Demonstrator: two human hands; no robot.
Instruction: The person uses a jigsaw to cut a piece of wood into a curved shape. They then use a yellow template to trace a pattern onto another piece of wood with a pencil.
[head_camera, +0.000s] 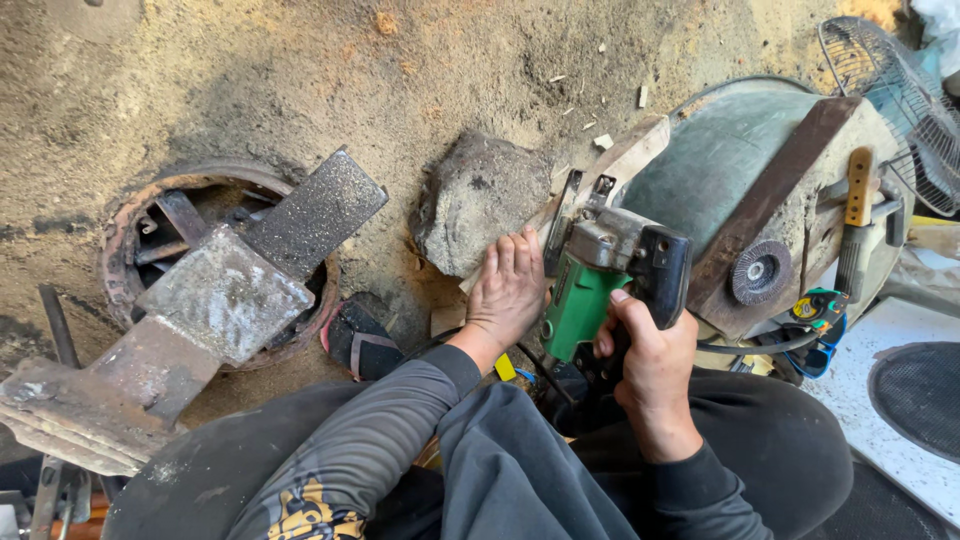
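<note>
My right hand (650, 365) grips the black handle of a green and grey handheld power saw (600, 275). The saw sits on a pale wooden piece (625, 160) that leans against a grey rock (480, 195). My left hand (505, 290) lies on the wooden piece just left of the saw and holds it down, fingers together, tips touching the rock. A black cord (750, 347) runs from the saw to the right. The cutting edge is hidden under the tool.
A round grey drum (720, 150) with a brown bar stands right of the saw; a flap disc (760, 272), a wooden-handled tool (858, 190) and a tape measure (815, 310) are by it. Heavy steel blocks (225, 295) cover a rusty ring (125, 235) at left. A sandal (355, 340) lies near my knee.
</note>
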